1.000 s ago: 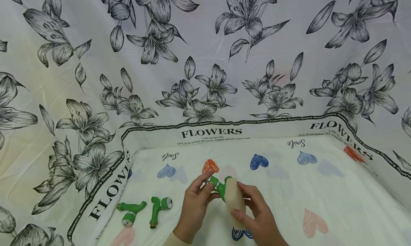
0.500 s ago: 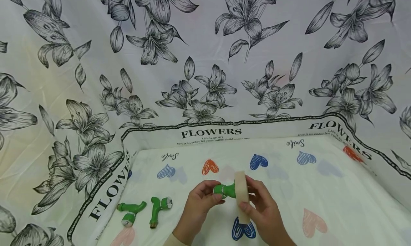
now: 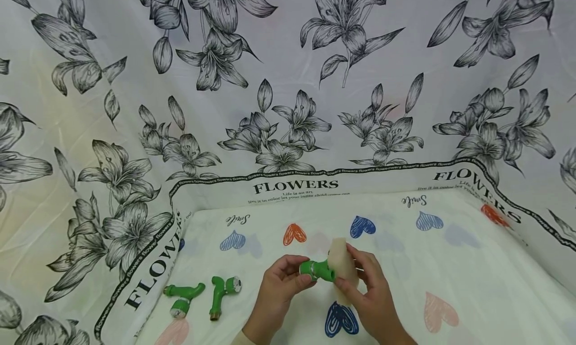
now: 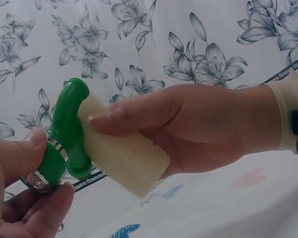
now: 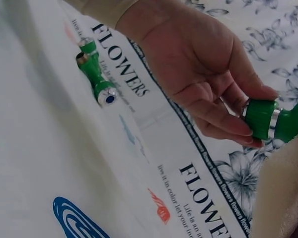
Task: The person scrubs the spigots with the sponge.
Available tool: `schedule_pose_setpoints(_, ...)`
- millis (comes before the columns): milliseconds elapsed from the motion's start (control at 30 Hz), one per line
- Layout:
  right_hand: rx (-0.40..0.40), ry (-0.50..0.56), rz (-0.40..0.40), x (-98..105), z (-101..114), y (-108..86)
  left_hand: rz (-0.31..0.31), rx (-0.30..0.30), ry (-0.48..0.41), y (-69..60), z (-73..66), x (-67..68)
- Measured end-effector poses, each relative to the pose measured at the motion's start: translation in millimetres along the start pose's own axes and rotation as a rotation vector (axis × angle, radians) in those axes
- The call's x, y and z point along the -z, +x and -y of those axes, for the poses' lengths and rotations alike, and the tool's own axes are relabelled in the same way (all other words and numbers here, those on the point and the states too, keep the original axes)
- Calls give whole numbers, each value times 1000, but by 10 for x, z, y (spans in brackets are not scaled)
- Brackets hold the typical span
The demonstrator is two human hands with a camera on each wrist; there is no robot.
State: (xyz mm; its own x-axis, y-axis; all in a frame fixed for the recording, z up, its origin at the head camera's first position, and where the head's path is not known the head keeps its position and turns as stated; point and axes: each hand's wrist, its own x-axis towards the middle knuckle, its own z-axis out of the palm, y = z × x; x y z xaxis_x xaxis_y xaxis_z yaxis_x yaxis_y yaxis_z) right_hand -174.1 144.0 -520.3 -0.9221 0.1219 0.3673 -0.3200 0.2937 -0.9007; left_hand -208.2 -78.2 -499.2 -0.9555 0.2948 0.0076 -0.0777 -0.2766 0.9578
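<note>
My left hand (image 3: 280, 287) pinches a green tap (image 3: 320, 270) by its ribbed knob, with the thumb on one side and fingers on the other. My right hand (image 3: 374, 295) grips a cream-coloured sponge (image 3: 345, 272), its thumb on the near face. In the left wrist view the sponge (image 4: 126, 161) lies against the side of the tap (image 4: 69, 129), whose curved spout points up. From the right wrist view, the silver-ringed knob of the tap (image 5: 260, 119) sits between the left fingertips, and the sponge (image 5: 277, 188) is partly cut off.
Two more green taps lie on the cloth to the left, one (image 3: 183, 297) with its knob toward me and another (image 3: 219, 295) with its brass end toward me. The heart-printed cloth (image 3: 396, 265) covers the surface; flower-printed fabric (image 3: 288, 125) rises behind and at the sides.
Both hands have shifted slightly right with the tap and sponge. The tap has turned in my left hand, and the sponge has tilted against it. The two lying taps are unmoved.
</note>
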Motion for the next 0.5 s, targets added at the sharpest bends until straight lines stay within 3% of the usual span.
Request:
schedule_pose_setpoints(200,-24,-118,-65,40,-64,56,13,4,6,-27,-13,12)
schedule_pose_setpoints(500,-46,-98,-76,59,-125,107,19,1,-5,-34,-13,25)
